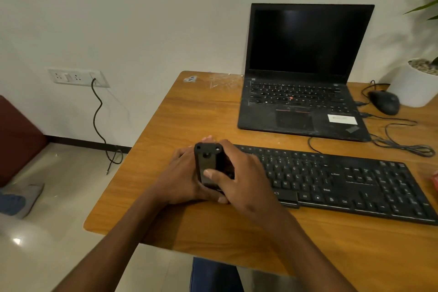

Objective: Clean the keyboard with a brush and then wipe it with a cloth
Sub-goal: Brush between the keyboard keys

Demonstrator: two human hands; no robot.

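Head view shows a wooden table (189, 111) that fills the right and lower part of the frame. Both hands meet near the middle of the frame, at the left end of the black keyboard (343, 182). The left hand (182, 178) and the right hand (239, 178) are closed together around a small black boxy object (207, 163); the right thumb lies across its front face. I cannot tell if this object is the brush, because no bristles are visible. The hands cover the left part of the keyboard, and whether the object touches the keys is hidden.

The keyboard lies across the centre right of the frame, slightly turned, and its right end reaches the right edge. Behind it, in the upper right, an open black laptop (305, 78) stands with a dark screen. Just right of the laptop lies a black mouse (385, 102), and its cable (403, 144) runs in loops over the table. A white plant pot (414, 87) stands at the right edge. On the wall at the left, a white socket panel (75, 77) has a black cord (97, 121) hanging down to the floor. No cloth is clearly visible.
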